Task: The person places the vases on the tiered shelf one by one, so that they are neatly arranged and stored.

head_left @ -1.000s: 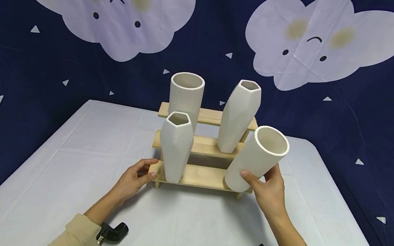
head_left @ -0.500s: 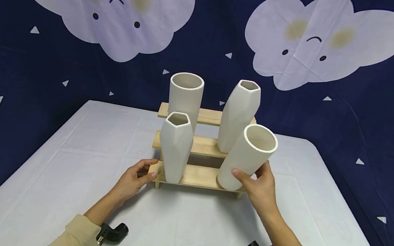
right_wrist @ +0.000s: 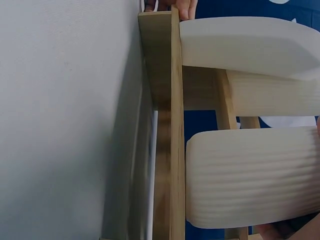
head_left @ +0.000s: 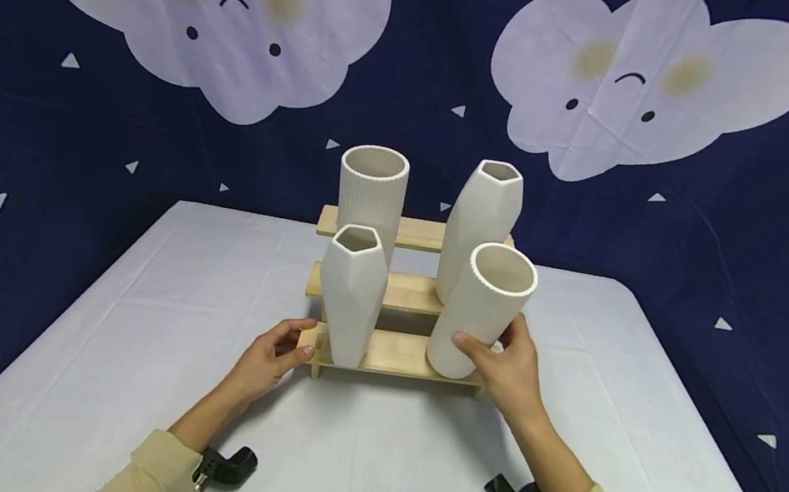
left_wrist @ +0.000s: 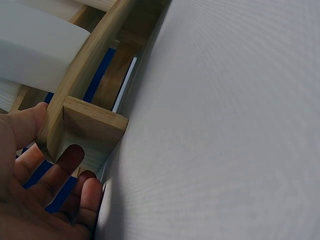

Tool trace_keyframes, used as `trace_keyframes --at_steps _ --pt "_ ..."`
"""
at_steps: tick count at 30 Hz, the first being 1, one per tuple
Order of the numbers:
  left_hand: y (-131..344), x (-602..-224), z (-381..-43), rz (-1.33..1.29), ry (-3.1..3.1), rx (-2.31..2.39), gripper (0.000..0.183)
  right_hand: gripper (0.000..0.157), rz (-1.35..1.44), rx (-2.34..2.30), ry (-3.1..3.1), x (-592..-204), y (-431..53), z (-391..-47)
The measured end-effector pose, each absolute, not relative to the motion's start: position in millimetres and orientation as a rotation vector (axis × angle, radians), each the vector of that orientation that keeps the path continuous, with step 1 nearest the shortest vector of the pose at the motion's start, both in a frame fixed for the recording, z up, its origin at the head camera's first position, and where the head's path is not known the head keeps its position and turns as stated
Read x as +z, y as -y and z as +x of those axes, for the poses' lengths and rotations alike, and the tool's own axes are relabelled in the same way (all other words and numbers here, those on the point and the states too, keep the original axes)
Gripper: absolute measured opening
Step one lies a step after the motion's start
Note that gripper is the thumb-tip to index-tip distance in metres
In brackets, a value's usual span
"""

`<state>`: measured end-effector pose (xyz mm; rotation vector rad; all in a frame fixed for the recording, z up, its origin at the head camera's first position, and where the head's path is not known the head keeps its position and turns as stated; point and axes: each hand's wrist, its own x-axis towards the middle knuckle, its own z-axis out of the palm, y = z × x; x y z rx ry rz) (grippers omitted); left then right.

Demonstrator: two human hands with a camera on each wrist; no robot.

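My right hand (head_left: 508, 375) grips a white ribbed cylindrical vase (head_left: 479, 317), thumb in front and fingers behind. The vase leans slightly right, its base at the right end of the lowest step of a three-tier wooden display stand (head_left: 398, 352). In the right wrist view the ribbed vase's base (right_wrist: 200, 185) is right at the shelf board. My left hand (head_left: 269, 354) holds the left end of that lowest step; the left wrist view has the thumb (left_wrist: 27, 122) on top and fingers below. Beside it stands a white faceted vase (head_left: 352, 299).
Behind, another ribbed vase (head_left: 372, 188) stands at the left and another faceted vase (head_left: 483, 208) at the right, on the higher tiers. The white-covered table (head_left: 208, 279) surrounds the stand. A dark blue cloth with clouds (head_left: 430, 49) hangs behind.
My right hand has moved left with the ribbed vase, bringing it inward along the lowest step and tilting it more upright. The left hand and the other vases have stayed put.
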<state>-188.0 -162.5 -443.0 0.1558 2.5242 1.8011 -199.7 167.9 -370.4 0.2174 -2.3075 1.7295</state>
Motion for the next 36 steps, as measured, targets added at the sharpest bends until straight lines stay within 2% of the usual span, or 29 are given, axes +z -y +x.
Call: trace_keyframes --at_steps 36 --pt "162.9 -445.7 -189.6 0.179 -2.535 1.799 0.046 0.080 0.206 1.733 2.402 -369.5 -160.3 -204.1"
